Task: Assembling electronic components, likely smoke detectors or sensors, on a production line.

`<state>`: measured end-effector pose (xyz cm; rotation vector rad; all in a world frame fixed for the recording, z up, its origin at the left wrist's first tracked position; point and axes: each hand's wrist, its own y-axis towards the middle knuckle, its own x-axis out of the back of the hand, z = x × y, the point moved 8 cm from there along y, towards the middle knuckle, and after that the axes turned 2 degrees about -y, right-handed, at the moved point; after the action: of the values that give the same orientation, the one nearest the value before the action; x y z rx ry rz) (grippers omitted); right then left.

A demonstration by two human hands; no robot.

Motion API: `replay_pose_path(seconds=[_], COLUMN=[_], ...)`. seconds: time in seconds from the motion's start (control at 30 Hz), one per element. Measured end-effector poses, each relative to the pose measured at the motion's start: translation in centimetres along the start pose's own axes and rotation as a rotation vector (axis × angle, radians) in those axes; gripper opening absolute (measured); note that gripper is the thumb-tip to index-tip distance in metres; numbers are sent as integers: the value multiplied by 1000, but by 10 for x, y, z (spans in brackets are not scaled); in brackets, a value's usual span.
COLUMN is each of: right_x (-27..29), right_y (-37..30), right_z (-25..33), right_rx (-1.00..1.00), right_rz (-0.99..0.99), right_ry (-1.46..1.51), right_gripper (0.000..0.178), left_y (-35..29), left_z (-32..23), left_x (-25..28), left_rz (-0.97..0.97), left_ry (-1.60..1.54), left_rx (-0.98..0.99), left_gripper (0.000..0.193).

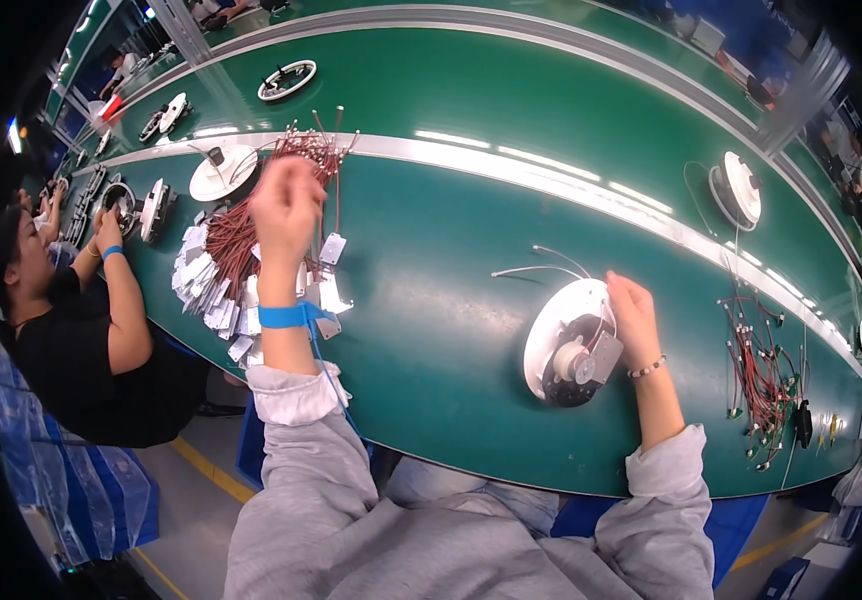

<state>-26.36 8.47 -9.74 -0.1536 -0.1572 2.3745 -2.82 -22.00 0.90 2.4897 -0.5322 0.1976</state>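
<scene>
My right hand point(635, 318) grips the rim of a round white disc-shaped unit point(548, 335), which is tilted up on the green bench. A black round base, a pale motor-like cylinder point(573, 362) and a small metal plate point(603, 357) sit on its face, and thin wires stick out from its top. My left hand point(289, 200), in a blue wrist strap, is raised over a pile of red-brown wire leads point(234, 235) with white plates point(206, 290) at their ends. Its fingers look curled but are smeared by motion; whether they hold a lead cannot be made out.
Another white disc point(223, 172) lies behind the pile. At the right lies a bundle of red and black leads point(763, 375). Beyond the metal rail point(511, 165), a conveyor carries a white ring point(287, 80) and a white round unit point(739, 190). A co-worker point(71, 310) sits at the left.
</scene>
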Motion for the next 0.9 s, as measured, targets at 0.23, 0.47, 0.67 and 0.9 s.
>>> replay_pose_path(seconds=[0.23, 0.47, 0.67, 0.9], right_x=[-7, 0, -6, -2], right_y=[-4, -2, -4, -2], right_z=[5, 1, 9, 5], right_rx=[16, 10, 51, 24], right_rz=[7, -9, -59, -15], right_ry=[5, -48, -41, -49], right_gripper=[22, 23, 27, 22], left_y=[3, -10, -2, -11], left_z=[14, 75, -1, 76], left_x=[34, 11, 17, -13], left_rz=[-304, -30, -249, 228], left_ry=[492, 230, 545, 922], left_rx=[-132, 549, -179, 357], left_gripper=[20, 18, 24, 14])
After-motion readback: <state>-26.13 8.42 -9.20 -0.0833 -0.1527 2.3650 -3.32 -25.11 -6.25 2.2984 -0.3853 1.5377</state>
